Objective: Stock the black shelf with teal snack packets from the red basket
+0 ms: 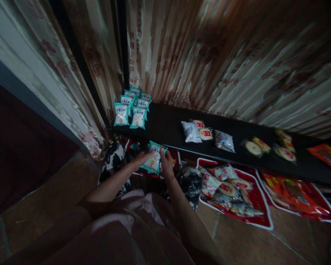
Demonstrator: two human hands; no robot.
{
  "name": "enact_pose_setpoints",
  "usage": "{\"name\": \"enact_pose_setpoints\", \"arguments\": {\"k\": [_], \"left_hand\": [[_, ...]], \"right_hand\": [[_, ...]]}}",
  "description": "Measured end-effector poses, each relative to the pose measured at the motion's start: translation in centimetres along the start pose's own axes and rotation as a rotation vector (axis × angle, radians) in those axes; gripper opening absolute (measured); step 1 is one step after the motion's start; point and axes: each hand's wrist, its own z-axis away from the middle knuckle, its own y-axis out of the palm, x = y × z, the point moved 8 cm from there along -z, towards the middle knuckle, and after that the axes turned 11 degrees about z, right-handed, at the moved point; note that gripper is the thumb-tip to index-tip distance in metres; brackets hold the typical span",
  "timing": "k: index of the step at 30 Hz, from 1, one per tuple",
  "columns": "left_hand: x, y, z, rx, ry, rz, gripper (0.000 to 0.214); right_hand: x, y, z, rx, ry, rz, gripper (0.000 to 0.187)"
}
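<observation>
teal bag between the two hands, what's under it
Parts of a red basket show beneath and around the teal bag; whatever the bag covers there cannot be seen.

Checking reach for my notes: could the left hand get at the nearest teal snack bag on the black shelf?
Probably yes: the left hand is close by, though touching another bag; nothing visible blocks that teal snack bag.

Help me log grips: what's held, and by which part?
A teal snack bag, apparently by its sides, between the left hand and right hand.
</observation>
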Motion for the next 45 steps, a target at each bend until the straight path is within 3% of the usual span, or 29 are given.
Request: {"name": "enact_pose_setpoints", "arguments": {"k": [5, 12, 19, 26, 36, 45], "left_hand": [[-0.3, -0.5, -0.1, -0.136, 0.035, -0.033, 0.059], [-0.6, -0.7, -0.1, -0.180, 0.104, 0.007, 0.056], [-1.2, -0.5, 0.3, -0.240, 0.155, 0.052, 0.051], [-1.3, -1.0, -0.3, -0.302, 0.239, 0.055, 0.048], [-1.5, -0.7, -0.1, -0.321, 0.287, 0.052, 0.050], [-0.8, -1.0, -0.7, -0.315, 0.297, 0.004, 0.051]], "right_hand": [[0.3, -0.2, 0.6, 0.026, 0.081, -0.009, 0.053], [0.6, 0.8, 2.2, 0.124, 0.039, -0.139, 0.055], [-0.5, 0.7, 3.2, 0.085, 0.083, -0.244, 0.060], [0.2, 0.8, 4.2, 0.071, 0.105, -0.332, 0.056], [0.2, 1.4, 4.8, 0.084, 0.218, -0.431, 0.065], [0.4, 1.2, 4.9, 0.034, 0.233, -0.451, 0.072]]}}
